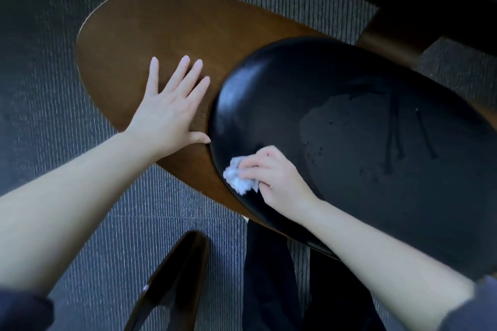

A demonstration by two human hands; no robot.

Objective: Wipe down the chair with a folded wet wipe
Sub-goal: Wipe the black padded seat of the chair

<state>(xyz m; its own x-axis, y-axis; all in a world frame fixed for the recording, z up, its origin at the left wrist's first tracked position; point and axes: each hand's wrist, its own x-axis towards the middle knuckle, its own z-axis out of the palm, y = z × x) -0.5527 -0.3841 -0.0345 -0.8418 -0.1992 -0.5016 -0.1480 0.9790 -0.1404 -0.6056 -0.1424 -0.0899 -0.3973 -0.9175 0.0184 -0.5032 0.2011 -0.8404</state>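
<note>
Grey ribbed carpet [53,48] fills the floor beneath a chair [390,209] seen from above. Its black seat [295,83] is a glossy oval whose long axis runs from upper left to lower right, and its rounded end overlaps a brown wooden panel [150,29], also oval, which stretches away to the upper left. A dull, damp-looking patch [349,137] with thin streaks marks the middle of the seat. The left hand [164,113] lies flat on the wooden panel, fingers straight and spread, pointing up and slightly right, thumb tip just beside the seat's rim; it holds nothing. The right hand [274,177] rests on the seat's near left edge with its fingers curled over a wet wipe [238,179], white and bunched rather than neatly flat, pressing it to the rim. The wipe juts out to the left of the fingertips and lies roughly along the seat's curve. Below, a dark wooden piece [174,277] and dark trouser legs [269,277] show.
</note>
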